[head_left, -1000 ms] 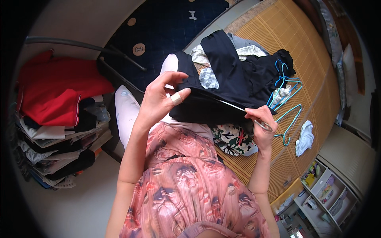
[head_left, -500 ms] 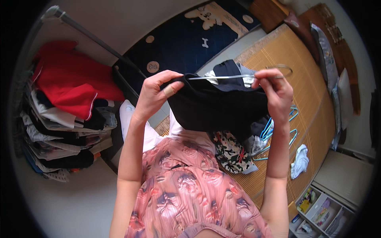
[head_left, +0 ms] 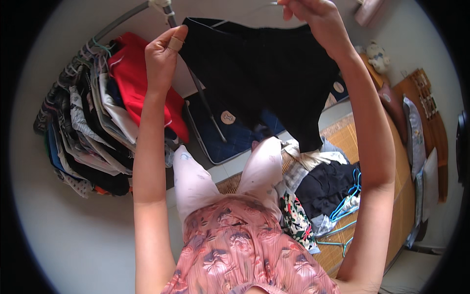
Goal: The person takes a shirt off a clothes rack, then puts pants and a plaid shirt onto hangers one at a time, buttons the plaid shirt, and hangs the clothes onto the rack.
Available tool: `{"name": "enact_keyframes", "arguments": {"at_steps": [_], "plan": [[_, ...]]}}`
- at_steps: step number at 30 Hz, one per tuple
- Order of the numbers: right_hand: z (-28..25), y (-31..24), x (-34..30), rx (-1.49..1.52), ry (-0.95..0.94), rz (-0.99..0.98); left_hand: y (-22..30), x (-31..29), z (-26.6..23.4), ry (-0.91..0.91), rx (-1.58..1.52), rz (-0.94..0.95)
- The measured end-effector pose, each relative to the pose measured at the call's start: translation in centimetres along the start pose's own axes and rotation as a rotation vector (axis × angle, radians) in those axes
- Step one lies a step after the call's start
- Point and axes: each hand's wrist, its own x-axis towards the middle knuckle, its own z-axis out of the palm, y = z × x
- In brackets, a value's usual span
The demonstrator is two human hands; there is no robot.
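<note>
A pair of black shorts (head_left: pixel 264 73) hangs spread between my raised hands, the waistband at the top and the legs falling downward. My left hand (head_left: pixel 164 59), a tan bandage round one finger, pinches the waistband's left corner. Inside the waist opening runs a thin pale hanger (head_left: pixel 247 12), partly hidden by the cloth. My right hand (head_left: pixel 316 27), at the top edge of the view, is closed around the hanger near the right end of the waistband. Whether those fingers also grip the cloth is hard to make out.
Left, a clothes rack (head_left: pixel 122 20) carries many garments, among them a red shirt (head_left: pixel 142 83). On the woven mat (head_left: pixel 389 206) to the right lie piled clothes (head_left: pixel 325 188) and blue hangers (head_left: pixel 345 210). A dark blue rug (head_left: pixel 215 142) lies ahead; pillows (head_left: pixel 415 137) line the far right.
Both hands have risen, lifting the shorts higher and farther from my body, and the legs now hang unfolded. The view has tilted up, showing more of the rack.
</note>
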Motion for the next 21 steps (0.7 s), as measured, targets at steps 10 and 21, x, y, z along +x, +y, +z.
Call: {"name": "enact_keyframes", "arguments": {"at_steps": [10,21], "plan": [[3.2,2.7,3.3,0.016,-0.071,0.16,-2.3,-1.2,-4.7,-0.22,-0.133,-0.258],[3.2,9.7,0.2,0.184,-0.132,0.281,-6.7,-7.1,-5.4,-0.13,-0.679,-0.722]]}}
